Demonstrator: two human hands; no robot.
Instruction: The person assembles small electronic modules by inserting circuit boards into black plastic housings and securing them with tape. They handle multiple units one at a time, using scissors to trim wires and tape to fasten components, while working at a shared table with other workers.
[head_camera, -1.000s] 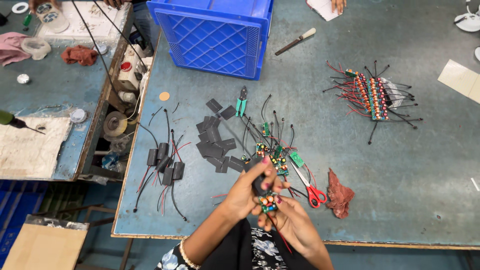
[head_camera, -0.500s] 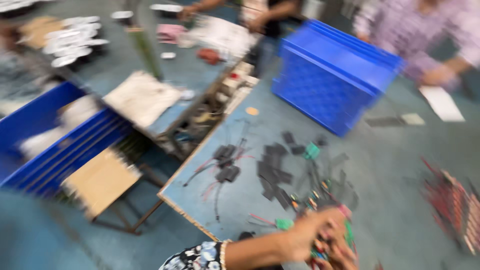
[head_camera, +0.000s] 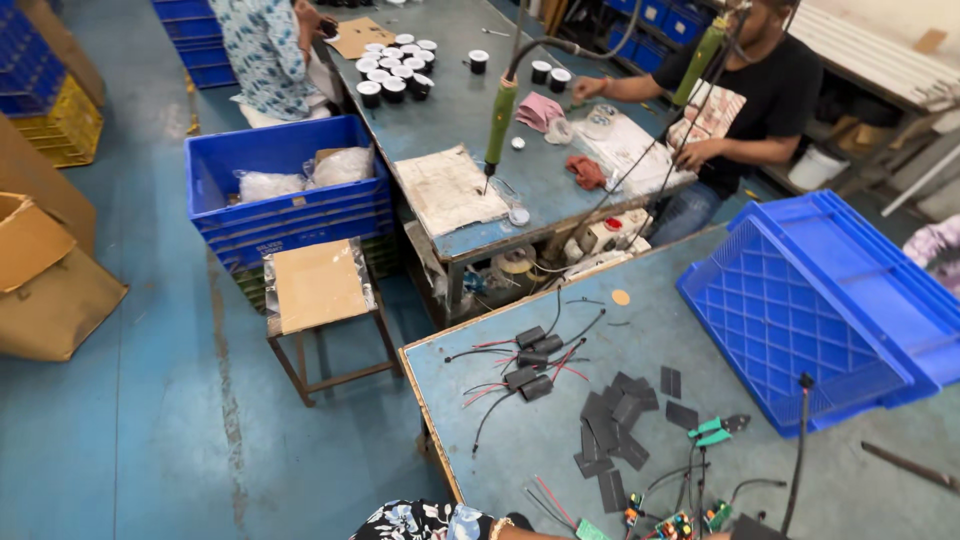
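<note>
A: Wired circuit boards, small, with green and coloured parts, lie at the bottom edge of the frame on the grey-blue table, right of centre. State the hand position.

B: My hands are cut off by the lower frame edge. Only my forearm shows there, bare below a floral sleeve, lying level and extending rightward toward the boards. How far either hand is open, or what it holds, I cannot tell.

A: Items adjacent to the boards?

B: Green-handled cutters just above them; flat black pieces scattered up and left; black modules with red and black wires further up, near the table's left edge.

A: Edges and open room?

B: The table corner sits left of centre; the edge runs down to my sleeve. An overturned blue crate occupies the right side. Bare tabletop lies between crate and black pieces. Left of the edge is open blue floor with a stool.
</note>
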